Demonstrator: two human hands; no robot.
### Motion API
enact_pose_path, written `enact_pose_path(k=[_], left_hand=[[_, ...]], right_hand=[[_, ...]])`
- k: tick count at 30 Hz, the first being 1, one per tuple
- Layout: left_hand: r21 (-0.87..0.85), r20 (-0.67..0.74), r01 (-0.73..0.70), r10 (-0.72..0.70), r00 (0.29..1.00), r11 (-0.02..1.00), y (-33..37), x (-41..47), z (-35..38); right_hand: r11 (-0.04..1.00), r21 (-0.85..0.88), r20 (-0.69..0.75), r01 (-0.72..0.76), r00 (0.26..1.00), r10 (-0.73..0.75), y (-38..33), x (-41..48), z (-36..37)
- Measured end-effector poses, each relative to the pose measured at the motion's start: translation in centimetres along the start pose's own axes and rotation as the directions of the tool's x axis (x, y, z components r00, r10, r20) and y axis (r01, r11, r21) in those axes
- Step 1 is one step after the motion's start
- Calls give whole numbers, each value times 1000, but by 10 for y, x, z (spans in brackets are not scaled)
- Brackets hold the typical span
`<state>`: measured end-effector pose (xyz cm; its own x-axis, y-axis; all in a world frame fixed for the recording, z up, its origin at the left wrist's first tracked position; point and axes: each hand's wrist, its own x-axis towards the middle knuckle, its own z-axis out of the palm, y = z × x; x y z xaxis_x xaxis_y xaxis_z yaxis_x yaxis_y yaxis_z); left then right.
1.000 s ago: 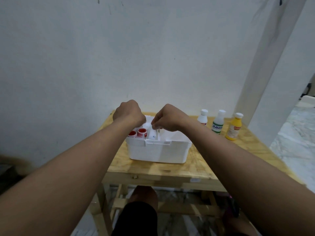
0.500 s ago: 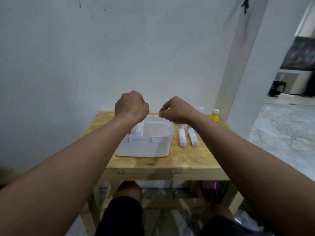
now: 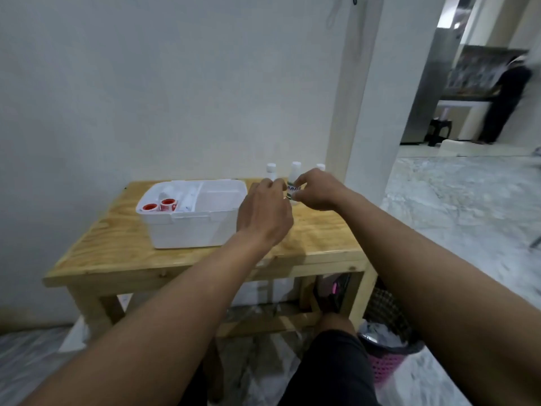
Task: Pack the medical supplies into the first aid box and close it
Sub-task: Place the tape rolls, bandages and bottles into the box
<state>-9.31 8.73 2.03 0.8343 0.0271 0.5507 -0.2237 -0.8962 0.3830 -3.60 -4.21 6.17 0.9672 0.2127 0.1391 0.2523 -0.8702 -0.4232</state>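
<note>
The open white first aid box [image 3: 187, 230] stands on the left half of the wooden table [image 3: 117, 247]. Two red-and-white rolls [image 3: 159, 205] and white tubes [image 3: 187, 197] lie in its left compartment; the right compartment looks bare. Three white-capped bottles stand at the table's back right: a left one [image 3: 271, 167], a middle labelled one [image 3: 294, 187] and a right one [image 3: 320, 166]. My right hand [image 3: 319, 190] pinches the labelled bottle at its label. My left hand [image 3: 263, 212] hovers right of the box, fingers curled down beside that bottle; what lies under it is hidden.
A white wall runs close behind the table, with a pillar [image 3: 351, 98] at its right rear corner. Under the table's right side stands a pink wastebasket [image 3: 383, 364]. My knee [image 3: 336, 341] is below the front edge. A person [image 3: 506, 98] stands in the far room.
Both hands have left the box and moved right to the bottles. The view swung right, so the box now sits at the left. The two tubes seen lying on the table are now hidden.
</note>
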Motion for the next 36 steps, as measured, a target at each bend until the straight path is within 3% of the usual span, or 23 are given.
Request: enact_pose_path(k=[10, 22, 31, 36], left_hand=[[113, 138, 50, -65, 988, 992, -9, -21, 66], [184, 173, 191, -223, 959, 964, -23, -3, 88], [365, 99, 242, -296, 950, 899, -12, 3, 85], [372, 139, 267, -338, 931, 889, 3, 6, 71]], right_hand=[[1000, -9, 53, 23, 998, -22, 37, 13, 36], [970, -124, 203, 209, 962, -181, 44, 44, 55], [993, -63, 185, 95, 979, -82, 51, 41, 50], [996, -51, 128, 67, 990, -60, 54, 26, 35]])
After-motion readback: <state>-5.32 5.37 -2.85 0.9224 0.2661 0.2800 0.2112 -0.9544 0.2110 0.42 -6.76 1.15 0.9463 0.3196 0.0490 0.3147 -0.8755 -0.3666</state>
